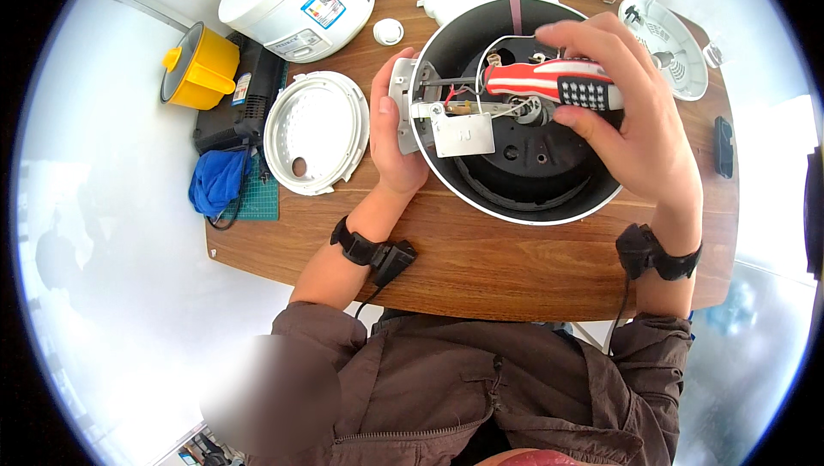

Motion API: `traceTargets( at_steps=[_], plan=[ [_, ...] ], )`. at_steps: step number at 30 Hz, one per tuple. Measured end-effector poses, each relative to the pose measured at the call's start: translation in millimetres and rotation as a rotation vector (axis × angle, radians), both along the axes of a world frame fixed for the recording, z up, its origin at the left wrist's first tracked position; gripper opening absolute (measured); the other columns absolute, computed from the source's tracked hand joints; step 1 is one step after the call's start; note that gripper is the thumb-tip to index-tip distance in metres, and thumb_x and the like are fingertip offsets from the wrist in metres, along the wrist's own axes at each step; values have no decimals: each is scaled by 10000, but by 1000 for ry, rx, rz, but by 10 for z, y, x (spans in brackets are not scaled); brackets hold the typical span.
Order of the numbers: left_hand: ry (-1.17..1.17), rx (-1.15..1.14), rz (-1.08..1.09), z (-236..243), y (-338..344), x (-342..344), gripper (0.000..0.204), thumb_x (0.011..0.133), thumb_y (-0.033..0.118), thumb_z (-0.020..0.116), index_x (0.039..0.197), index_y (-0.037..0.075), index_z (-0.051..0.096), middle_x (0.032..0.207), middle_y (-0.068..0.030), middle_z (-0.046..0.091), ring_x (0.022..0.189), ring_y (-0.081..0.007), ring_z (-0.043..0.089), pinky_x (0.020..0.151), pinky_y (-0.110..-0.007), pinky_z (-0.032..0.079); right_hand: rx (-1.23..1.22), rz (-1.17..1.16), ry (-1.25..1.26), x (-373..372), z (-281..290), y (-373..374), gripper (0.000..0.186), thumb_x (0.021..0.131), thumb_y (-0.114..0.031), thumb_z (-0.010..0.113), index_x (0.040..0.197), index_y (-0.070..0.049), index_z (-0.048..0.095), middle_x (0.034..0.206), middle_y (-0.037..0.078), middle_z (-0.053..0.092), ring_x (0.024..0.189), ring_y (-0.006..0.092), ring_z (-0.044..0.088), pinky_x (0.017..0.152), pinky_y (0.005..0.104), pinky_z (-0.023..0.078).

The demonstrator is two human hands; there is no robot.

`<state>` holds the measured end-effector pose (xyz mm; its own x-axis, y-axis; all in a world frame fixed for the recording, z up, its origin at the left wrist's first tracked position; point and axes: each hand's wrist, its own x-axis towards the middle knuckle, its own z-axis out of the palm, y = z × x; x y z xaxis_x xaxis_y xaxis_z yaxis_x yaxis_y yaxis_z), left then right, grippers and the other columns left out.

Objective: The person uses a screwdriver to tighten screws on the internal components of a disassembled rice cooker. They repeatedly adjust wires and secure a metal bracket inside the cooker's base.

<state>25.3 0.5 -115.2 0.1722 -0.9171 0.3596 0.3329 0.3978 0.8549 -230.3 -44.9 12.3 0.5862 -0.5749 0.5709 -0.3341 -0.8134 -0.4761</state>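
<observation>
An upturned rice cooker body [536, 208] lies on the wooden table with its dark inside showing wires, a white metal plate [463, 135] and screw posts. My left hand [400, 140] is wrapped round the pale control panel [402, 97] on the body's left side, thumb toward me. My right hand [639, 127] grips a screwdriver [524, 80] by its red, white and black handle. The shaft points left across the opening, toward the panel's inner side. Its tip meets the panel area, but whether it sits in a screw I cannot tell.
Left of the body lies a white perforated lid [316, 136]. Behind it stand a white rice cooker [296, 7] and a yellow container [202, 67] by a black case, with a blue cloth [216, 183] nearby. White covers [665, 45] lie at the back right; a small black object [724, 147] is at the right edge.
</observation>
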Motion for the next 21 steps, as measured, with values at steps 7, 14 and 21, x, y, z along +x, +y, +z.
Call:
traceTargets(
  at_steps=[7, 14, 21],
  plan=[
    [24, 15, 3, 13, 5, -10, 673, 1056, 458, 394, 1519, -28, 357, 1473, -199, 496, 1348, -284, 522, 1139, -423, 415, 39, -173, 156, 2, 15, 101, 451, 876, -186, 699, 1305, -57, 646, 1098, 129, 682, 1006, 287, 630, 949, 394, 482],
    [31, 24, 10, 29, 13, -20, 666, 1055, 453, 393, 1519, -23, 363, 1475, -188, 497, 1357, -278, 511, 1147, -419, 404, -11, 57, -62, -17, -2, -8, 548, 739, 50, 754, 1269, -44, 649, 1063, 106, 672, 1009, 263, 632, 956, 384, 500],
    [42, 43, 5, 32, 20, -19, 672, 1053, 462, 399, 1519, -21, 362, 1463, -183, 508, 1343, -273, 524, 1138, -416, 412, 34, -176, 148, 18, 68, 130, 510, 827, -125, 748, 1324, -73, 646, 1021, 85, 671, 970, 249, 623, 902, 366, 452]
  ],
)
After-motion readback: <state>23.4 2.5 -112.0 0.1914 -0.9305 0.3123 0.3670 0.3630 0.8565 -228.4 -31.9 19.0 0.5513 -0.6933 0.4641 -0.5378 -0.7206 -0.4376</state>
